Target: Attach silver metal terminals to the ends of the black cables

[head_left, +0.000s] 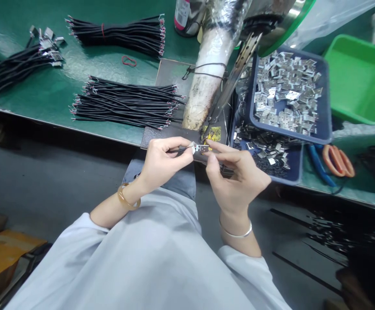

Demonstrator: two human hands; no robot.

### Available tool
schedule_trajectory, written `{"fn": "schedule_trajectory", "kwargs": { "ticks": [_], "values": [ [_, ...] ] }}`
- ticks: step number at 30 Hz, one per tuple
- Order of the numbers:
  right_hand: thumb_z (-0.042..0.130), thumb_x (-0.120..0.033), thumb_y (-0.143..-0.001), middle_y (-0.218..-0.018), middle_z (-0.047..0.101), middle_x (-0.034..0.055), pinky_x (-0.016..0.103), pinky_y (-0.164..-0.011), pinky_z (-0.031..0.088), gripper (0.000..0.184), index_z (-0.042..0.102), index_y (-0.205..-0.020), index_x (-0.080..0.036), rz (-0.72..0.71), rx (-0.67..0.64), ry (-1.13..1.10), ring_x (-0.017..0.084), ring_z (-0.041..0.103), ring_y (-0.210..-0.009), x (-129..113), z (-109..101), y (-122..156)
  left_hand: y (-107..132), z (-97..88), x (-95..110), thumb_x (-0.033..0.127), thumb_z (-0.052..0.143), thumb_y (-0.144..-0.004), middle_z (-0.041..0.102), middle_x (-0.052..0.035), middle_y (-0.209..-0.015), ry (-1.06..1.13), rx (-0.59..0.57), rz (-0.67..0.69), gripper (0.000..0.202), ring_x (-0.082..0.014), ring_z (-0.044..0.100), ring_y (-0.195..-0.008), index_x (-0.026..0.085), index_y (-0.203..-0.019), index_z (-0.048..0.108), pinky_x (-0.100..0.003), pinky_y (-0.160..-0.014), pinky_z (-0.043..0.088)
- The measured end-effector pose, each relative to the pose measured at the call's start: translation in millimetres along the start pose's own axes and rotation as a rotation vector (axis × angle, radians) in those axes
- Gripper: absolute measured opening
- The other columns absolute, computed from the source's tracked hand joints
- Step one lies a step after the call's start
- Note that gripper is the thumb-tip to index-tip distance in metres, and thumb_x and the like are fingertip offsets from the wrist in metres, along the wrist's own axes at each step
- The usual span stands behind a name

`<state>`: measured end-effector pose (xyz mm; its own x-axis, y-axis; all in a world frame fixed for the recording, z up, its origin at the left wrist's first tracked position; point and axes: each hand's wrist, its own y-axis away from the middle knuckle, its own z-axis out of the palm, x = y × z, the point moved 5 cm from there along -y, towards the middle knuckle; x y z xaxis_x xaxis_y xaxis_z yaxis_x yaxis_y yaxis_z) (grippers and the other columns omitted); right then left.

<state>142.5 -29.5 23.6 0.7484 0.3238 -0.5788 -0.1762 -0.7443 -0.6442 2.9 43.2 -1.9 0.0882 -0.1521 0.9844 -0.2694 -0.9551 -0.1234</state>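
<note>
My left hand (163, 160) pinches the end of a thin black cable (179, 150) in front of the bench edge. My right hand (235, 174) holds a small metal clip (202, 148) between thumb and forefinger, right against the cable's tip. The two hands meet just below a dark plate (169, 77) on the green bench. A loose bundle of black cables (125, 103) lies to the upper left of my hands. A blue tray (325, 125) full of metal clips sits to the upper right.
A wrapped machine column (206, 77) rises behind my hands. More cable bundles lie at the back (119, 32) and far left (16, 69). A green bin (360, 79) and orange-handled pliers (337, 160) sit on the right. Cardboard boxes (0, 258) stand on the floor.
</note>
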Motion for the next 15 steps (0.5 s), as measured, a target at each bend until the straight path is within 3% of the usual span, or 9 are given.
{"fn": "schedule_trajectory", "kwargs": {
  "ticks": [2, 4, 7, 9, 10, 12, 15],
  "values": [
    [0.070, -0.009, -0.086, -0.092, 0.080, 0.0023, 0.025, -0.062, 0.063, 0.012, 0.067, -0.090, -0.020, 0.020, 0.038, -0.051, 0.020, 0.079, -0.082, 2, -7, 1, 4, -14.0, 5, 0.020, 0.063, -0.077, 0.063, 0.0027, -0.056, -0.075, -0.014, 0.019, 0.017, -0.0050, 0.042, -0.048, 0.014, -0.074, 0.079, -0.017, -0.044, 0.029],
    [0.070, -0.007, -0.085, -0.080, 0.078, 0.0001, 0.026, -0.056, 0.062, 0.013, 0.070, -0.089, -0.020, 0.024, 0.114, -0.108, 0.020, 0.079, -0.074, 4, -17, 2, 3, -42.4, 13, 0.017, 0.064, -0.077, 0.066, 0.0024, -0.060, -0.226, 0.016, 0.079, 0.016, -0.0057, 0.046, -0.050, 0.015, -0.073, 0.079, -0.018, -0.045, 0.030],
    [0.071, -0.005, -0.082, -0.070, 0.075, -0.0010, 0.027, -0.046, 0.058, 0.016, 0.074, -0.087, -0.019, 0.020, 0.229, -0.147, 0.021, 0.076, -0.064, 6, -30, 3, -11, -107.1, 33, 0.017, 0.066, -0.078, 0.067, 0.0032, -0.061, -0.561, 0.175, 0.253, 0.014, -0.0057, 0.047, -0.051, 0.015, -0.074, 0.079, -0.019, -0.047, 0.031],
    [0.073, -0.005, -0.079, -0.074, 0.077, 0.0008, 0.031, -0.043, 0.057, 0.018, 0.077, -0.088, -0.020, 0.045, 0.260, -0.127, 0.022, 0.075, -0.059, 8, -34, 5, -32, -153.9, 50, 0.019, 0.068, -0.077, 0.057, 0.0045, -0.054, -0.884, 0.327, 0.333, 0.012, -0.0061, 0.040, -0.050, 0.014, -0.074, 0.079, -0.023, -0.053, 0.032],
    [0.073, -0.006, -0.079, -0.076, 0.078, 0.0015, 0.032, -0.044, 0.057, 0.018, 0.078, -0.087, -0.021, 0.064, 0.255, -0.123, 0.023, 0.074, -0.059, 10, -34, 6, -46, -176.5, 56, 0.018, 0.069, -0.078, 0.056, 0.0039, -0.055, -1.020, 0.394, 0.326, 0.011, -0.0075, 0.040, -0.053, 0.013, -0.075, 0.078, -0.024, -0.059, 0.035],
    [0.075, -0.008, -0.078, -0.076, 0.078, 0.0011, 0.034, -0.044, 0.057, 0.016, 0.077, -0.084, -0.022, 0.097, 0.222, -0.104, 0.024, 0.074, -0.057, 13, -34, 9, -80, -219.1, 60, 0.019, 0.071, -0.081, 0.059, 0.0025, -0.062, -1.169, 0.473, 0.190, 0.011, -0.0102, 0.040, -0.061, 0.013, -0.085, 0.078, -0.027, -0.074, 0.041],
    [0.075, -0.014, -0.080, -0.070, 0.076, -0.0021, 0.027, -0.034, 0.048, 0.011, 0.074, -0.075, -0.024, 0.123, 0.136, -0.040, 0.020, 0.070, -0.048, 17, -32, 14, -126, -264.9, 56, 0.020, 0.075, -0.081, 0.066, 0.0021, -0.075, -1.200, 0.500, 0.026, 0.018, -0.0129, 0.043, -0.073, 0.015, -0.098, 0.077, -0.028, -0.092, 0.042]
  ]
}}
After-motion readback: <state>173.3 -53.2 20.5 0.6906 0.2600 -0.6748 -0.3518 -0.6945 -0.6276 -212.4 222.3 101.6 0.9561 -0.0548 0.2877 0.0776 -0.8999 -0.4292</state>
